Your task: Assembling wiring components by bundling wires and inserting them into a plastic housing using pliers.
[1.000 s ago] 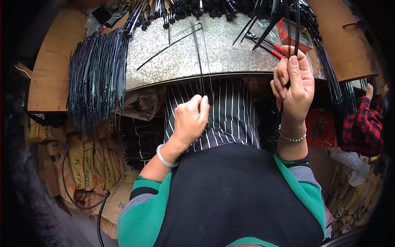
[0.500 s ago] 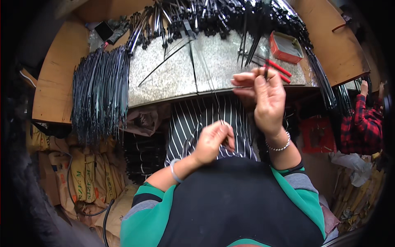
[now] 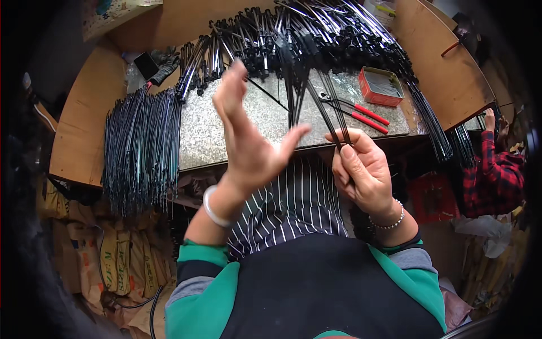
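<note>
The left hand (image 3: pixel 248 147) is raised over the near edge of the table (image 3: pixel 203 135), its fingers spread and its thumb apart, slightly blurred. The right hand (image 3: pixel 364 169) pinches a few thin black strips (image 3: pixel 328 120) between thumb and index finger; they run upward from there over the speckled tabletop, their upper ends blurred. More dark strips lie close to the left thumb, and I cannot tell whether it touches them. Just beyond the right hand lie pliers (image 3: pixel 370 122) with 2 red handles, near a red open box (image 3: pixel 384 100). A heap of black rods (image 3: pixel 259 45) lines the back, and a dense black bundle (image 3: pixel 141 152) hangs over the table's left front edge.
</note>
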`<state>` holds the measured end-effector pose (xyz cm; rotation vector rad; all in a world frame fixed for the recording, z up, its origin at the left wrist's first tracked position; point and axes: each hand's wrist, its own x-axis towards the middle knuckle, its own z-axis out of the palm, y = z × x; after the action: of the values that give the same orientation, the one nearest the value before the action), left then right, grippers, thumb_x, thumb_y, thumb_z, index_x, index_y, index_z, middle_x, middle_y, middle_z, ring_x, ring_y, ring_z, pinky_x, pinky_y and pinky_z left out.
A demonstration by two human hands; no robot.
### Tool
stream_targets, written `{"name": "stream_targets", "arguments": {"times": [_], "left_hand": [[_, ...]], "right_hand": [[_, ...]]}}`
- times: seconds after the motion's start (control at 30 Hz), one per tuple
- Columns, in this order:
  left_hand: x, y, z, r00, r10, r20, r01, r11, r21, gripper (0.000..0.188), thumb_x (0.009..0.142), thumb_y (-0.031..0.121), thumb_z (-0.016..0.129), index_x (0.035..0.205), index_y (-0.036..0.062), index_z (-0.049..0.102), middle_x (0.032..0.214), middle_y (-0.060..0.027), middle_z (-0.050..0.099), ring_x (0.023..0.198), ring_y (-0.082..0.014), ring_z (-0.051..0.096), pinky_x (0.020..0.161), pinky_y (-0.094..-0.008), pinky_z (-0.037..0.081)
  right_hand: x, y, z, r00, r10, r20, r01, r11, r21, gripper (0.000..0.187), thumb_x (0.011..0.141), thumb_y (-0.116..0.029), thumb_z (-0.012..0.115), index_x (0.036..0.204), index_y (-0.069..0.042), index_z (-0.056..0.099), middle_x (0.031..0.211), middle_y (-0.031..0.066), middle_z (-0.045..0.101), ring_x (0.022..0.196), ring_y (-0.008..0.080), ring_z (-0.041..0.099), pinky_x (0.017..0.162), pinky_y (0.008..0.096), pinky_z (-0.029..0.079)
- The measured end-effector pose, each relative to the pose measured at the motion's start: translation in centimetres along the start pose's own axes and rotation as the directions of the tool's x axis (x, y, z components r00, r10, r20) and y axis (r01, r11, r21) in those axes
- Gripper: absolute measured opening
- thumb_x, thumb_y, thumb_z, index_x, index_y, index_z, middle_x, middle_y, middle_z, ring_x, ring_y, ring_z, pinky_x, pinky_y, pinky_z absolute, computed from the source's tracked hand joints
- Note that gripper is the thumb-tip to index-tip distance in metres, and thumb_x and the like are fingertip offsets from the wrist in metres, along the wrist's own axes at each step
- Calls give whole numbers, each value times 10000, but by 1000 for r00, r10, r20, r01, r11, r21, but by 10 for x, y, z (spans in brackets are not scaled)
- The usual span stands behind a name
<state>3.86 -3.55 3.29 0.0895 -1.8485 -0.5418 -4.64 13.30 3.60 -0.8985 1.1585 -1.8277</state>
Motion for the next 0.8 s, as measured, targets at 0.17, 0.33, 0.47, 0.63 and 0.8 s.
{"name": "stream_targets", "arguments": {"times": [0.17,0.33,0.47,0.63,0.8], "left_hand": [[61,-20,10,932,-203,300,314,866,-389,1005,611,145,823,1375,51,178,1166,-174,522,1101,-245,512,940,-359,438],[51,-12,16,959,-117,257,214,895,-392,1029,594,126,827,1374,76,157,1251,-177,448,1149,-243,476,978,-394,410],[29,-35,-4,985,-108,-134,81,978,-191,806,771,208,694,1352,30,165,1274,-147,343,1197,-232,359,1025,-358,280],[7,-70,19,569,-742,355,683,185,-707,374,947,274,440,1137,-47,410,955,-89,513,987,-178,496,944,-346,360],[38,-56,42,674,-486,556,684,127,-718,287,967,242,388,979,-23,497,791,-66,581,782,-173,600,753,-304,498]], "right_hand": [[-7,-17,3,989,128,81,-122,990,-68,323,945,-132,411,1222,34,418,591,-4,441,385,10,307,360,147,248],[6,-32,-5,965,210,156,-223,972,69,363,952,-120,376,1256,78,383,562,-13,408,382,15,281,358,162,233],[11,-52,-10,961,217,170,-240,962,133,378,969,-141,338,1270,87,352,539,-27,339,369,15,256,326,158,216],[12,-50,-16,955,228,190,-251,962,106,378,972,-166,343,1248,90,377,528,-32,332,370,13,259,324,160,215],[-14,-10,-35,977,126,170,-61,937,-343,239,918,-61,427,1047,94,555,527,-20,439,423,21,372,420,174,325]]}}
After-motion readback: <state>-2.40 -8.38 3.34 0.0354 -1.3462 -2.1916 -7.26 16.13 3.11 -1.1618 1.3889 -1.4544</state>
